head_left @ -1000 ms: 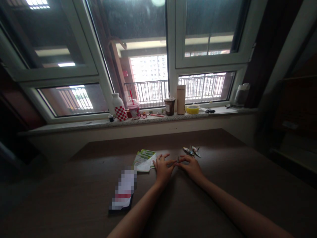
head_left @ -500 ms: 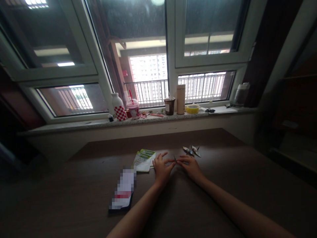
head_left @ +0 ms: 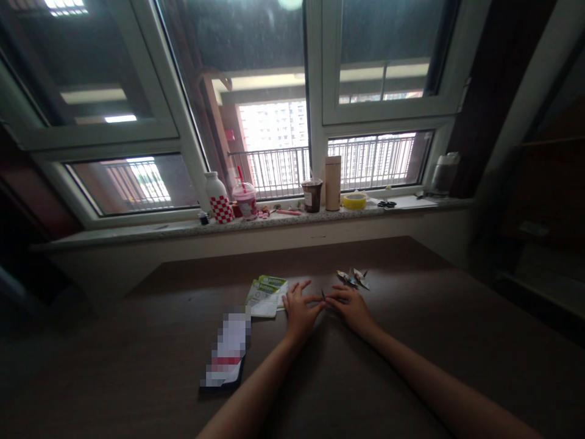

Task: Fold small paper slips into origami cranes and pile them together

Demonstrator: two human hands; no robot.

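Note:
Over the middle of the brown table, my left hand (head_left: 300,310) and my right hand (head_left: 351,306) meet at the fingertips. Between them is a small, thin, dark folded piece (head_left: 323,295), pinched from both sides and standing on edge; it looks like paper, but the fingers cover most of it. Two folded paper figures with pointed tips (head_left: 353,278) stand just beyond my right hand. Green-and-white packets (head_left: 264,299) lie beside my left hand, partly behind its fingers.
A phone with a blurred screen (head_left: 227,347) lies left of my left forearm. Along the windowsill stand a checkered bottle (head_left: 220,198), a pink drink cup (head_left: 245,200), a dark drink cup (head_left: 312,196), a tan flask (head_left: 333,184), yellow tape (head_left: 354,202) and scissors (head_left: 387,204).
Both hands stay almost in place, still pinching the small folded piece, which shows a slightly different angle. The view has shifted very slightly.

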